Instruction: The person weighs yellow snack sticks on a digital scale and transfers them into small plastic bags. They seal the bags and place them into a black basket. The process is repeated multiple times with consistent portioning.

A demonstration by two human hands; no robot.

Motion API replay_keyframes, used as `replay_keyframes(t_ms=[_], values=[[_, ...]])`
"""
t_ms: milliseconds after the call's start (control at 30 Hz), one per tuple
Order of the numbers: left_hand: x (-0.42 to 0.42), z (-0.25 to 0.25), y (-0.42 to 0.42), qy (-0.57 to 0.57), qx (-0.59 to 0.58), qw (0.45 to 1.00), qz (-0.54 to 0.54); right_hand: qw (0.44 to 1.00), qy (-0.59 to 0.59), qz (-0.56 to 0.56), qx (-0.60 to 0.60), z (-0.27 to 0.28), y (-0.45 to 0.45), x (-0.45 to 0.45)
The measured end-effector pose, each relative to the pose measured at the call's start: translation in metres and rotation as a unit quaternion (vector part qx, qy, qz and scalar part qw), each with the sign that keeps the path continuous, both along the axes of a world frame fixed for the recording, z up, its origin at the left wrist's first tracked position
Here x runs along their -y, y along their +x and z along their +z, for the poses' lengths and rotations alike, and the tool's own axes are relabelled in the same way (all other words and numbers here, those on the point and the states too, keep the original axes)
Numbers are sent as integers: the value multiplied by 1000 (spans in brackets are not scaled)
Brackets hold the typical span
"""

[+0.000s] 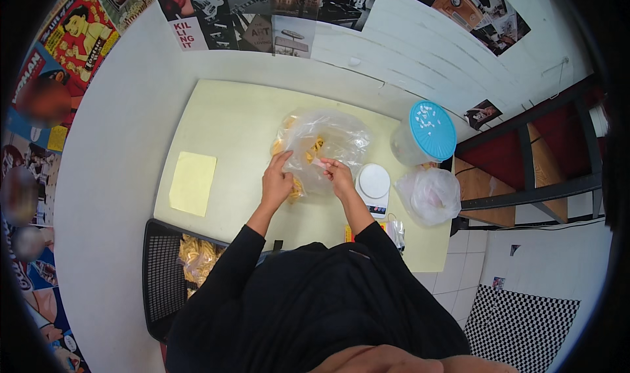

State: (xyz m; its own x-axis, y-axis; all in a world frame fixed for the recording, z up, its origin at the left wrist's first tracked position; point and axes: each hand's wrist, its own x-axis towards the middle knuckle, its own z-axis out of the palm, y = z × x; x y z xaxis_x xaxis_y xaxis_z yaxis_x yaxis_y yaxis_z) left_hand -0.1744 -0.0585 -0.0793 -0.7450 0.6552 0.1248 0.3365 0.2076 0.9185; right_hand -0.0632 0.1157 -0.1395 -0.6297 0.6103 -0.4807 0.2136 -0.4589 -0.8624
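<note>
A large clear plastic bag [339, 126] lies on the pale yellow table, with yellow-brown snack pieces [315, 149] showing inside. My left hand [277, 178] rests at the bag's left edge, fingers spread; whether it grips the film cannot be told. Beneath and beside its palm is a small clump of the same pieces [296, 189] in clear plastic. My right hand [338, 176] pinches a small whitish slip [319, 163] over the bag's near side. Just right of that hand stands a white digital kitchen scale [374, 182] with a round platform.
A clear tub with a blue lid [433, 130] bears small white pieces on top. Near it sits a filled plastic bag [434, 195]. A yellow sheet [193, 183] lies at left. Below is a black basket [160, 274] with bagged snacks [199, 257]. Shelving [531, 195] stands right.
</note>
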Motion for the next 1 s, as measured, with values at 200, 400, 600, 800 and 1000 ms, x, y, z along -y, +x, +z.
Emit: replay_keyframes(t_ms=[200, 400, 600, 800, 1000], values=[[28, 7, 0, 21, 53, 998, 35, 998, -13, -32, -48, 9, 19, 1], [40, 16, 13, 62, 19, 997, 33, 997, 0, -23, -69, 31, 66, -2], [38, 22, 34, 37, 10, 999, -25, 996, 56, -26, -59, 91, 110, 3], [34, 15, 49, 3, 45, 996, -80, 993, 101, 25, -60, 139, 125, 21], [22, 6, 62, -40, 61, 990, -122, 989, 129, 68, -14, 142, 138, 34]])
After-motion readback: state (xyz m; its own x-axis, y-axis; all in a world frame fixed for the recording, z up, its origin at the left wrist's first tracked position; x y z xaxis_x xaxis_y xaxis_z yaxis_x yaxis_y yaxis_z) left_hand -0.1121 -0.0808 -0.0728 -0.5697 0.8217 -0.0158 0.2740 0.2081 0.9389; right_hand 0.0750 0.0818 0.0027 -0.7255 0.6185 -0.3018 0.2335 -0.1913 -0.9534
